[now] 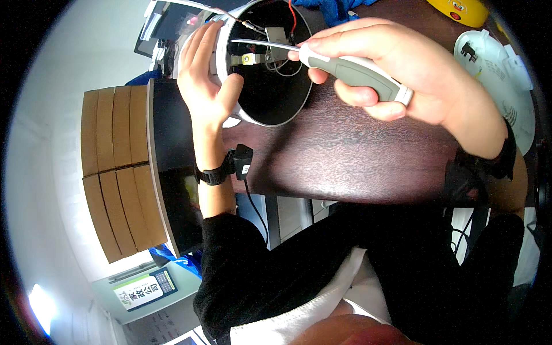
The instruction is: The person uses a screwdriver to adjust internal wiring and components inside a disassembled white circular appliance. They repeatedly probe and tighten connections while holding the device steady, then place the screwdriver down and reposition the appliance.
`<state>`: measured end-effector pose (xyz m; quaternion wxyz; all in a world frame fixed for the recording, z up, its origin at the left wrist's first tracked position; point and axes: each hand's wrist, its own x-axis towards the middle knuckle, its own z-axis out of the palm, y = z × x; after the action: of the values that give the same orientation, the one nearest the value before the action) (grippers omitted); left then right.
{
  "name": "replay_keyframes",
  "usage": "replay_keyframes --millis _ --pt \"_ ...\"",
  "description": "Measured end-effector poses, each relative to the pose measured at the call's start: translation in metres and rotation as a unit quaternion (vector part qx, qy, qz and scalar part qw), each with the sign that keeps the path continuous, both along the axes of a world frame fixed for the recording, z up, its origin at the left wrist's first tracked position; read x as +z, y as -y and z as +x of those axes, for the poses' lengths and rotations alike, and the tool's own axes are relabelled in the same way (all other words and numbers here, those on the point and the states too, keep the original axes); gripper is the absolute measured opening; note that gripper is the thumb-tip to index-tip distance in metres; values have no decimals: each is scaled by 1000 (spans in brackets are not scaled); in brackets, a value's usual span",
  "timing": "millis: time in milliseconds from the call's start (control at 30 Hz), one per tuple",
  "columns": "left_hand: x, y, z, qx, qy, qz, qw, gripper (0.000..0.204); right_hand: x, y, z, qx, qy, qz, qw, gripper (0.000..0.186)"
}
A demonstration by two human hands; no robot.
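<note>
My right hand (391, 69) is wrapped round the grey and white handle of a screwdriver (359, 73). Its thin metal shaft points left, over the opening of a round white housing (299, 109) with a dark inside. Within the housing are a small whitish block (276, 38), a pale bracket (248, 60) and loose thin wires; a red wire runs up at the top. My left hand (208, 77) rests against the housing's left outer wall, fingers stretched along it and thumb apart at the rim. Whether the screwdriver tip touches anything I cannot tell.
The housing lies on a dark brown table (345, 155). At the right is a white plastic cover (489, 63) with small parts on it, below a yellow toy-like object (460, 10). Stacked cardboard boxes (118, 172) stand at the left. A black cable (259, 207) hangs from my left wrist device.
</note>
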<state>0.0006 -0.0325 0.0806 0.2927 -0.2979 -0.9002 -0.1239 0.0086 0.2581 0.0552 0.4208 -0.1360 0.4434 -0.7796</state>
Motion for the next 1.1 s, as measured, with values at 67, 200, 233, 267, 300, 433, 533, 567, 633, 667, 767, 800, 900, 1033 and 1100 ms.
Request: replay_keyframes --millis 67,200,233,267,300,433,533,567,633,667,767,800,900,1033,1100 --pt "1 0 5 8 -3 -4 1000 72 3 -1 3 -46 -163 94 981 26" --pt "0 0 4 -5 -6 6 1000 72 -9 8 4 -146 -455 195 857 20" --pt "0 -1 2 -2 5 13 1000 72 -14 11 5 -172 -521 216 808 18" --pt "1 -1 1 2 15 20 1000 72 -18 11 7 -198 -578 216 761 18" --pt "2 -2 0 5 25 26 999 72 -21 11 8 -223 -632 215 710 19" --pt "0 1 -3 -16 22 33 999 72 -23 9 3 -308 -707 247 587 17" --pt "0 6 -4 -31 27 36 999 72 1 -9 -2 -199 -731 326 565 19" --pt "0 6 -3 -27 32 36 998 72 0 -8 -3 -197 -735 327 560 17" --pt "3 4 -5 -25 41 34 998 72 -3 -10 -6 -197 -743 330 549 13" --pt "3 3 -4 -28 41 39 998 72 -4 -10 -7 -203 -737 323 558 14" --pt "2 6 -8 -49 42 40 997 72 -9 -7 -10 -230 -734 305 561 14" --pt "3 7 -7 -48 46 37 997 73 -10 -5 -13 -243 -746 293 546 15" --pt "4 8 -9 -56 48 32 997 73 -13 -5 -13 -262 -762 291 516 14" --pt "4 8 -12 -63 43 32 997 72 -12 -6 -13 -265 -774 299 491 14" --pt "3 9 -12 -58 44 34 997 72 -13 -6 -13 -266 -778 300 484 13"
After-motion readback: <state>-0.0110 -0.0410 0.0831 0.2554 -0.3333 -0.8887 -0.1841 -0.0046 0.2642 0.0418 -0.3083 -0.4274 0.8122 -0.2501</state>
